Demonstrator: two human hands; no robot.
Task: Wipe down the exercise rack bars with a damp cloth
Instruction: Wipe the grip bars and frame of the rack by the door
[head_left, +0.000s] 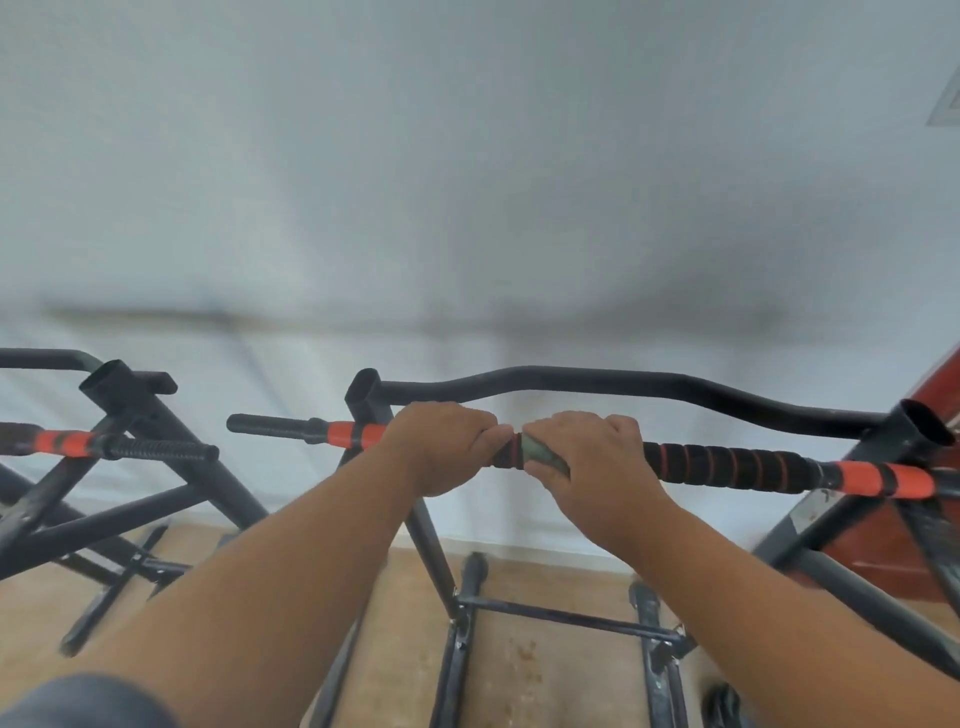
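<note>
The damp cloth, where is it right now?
In the head view, the greenish damp cloth sits centre frame, wrapped on the black-and-orange padded bar under the right hand, right beside the left hand.

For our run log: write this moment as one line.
left hand: grips bar | right hand: holds cloth on bar | stage: wiping

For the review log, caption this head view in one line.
Both hands grip the rack's padded bar; right hand wraps a greenish cloth beside the left hand.
</note>
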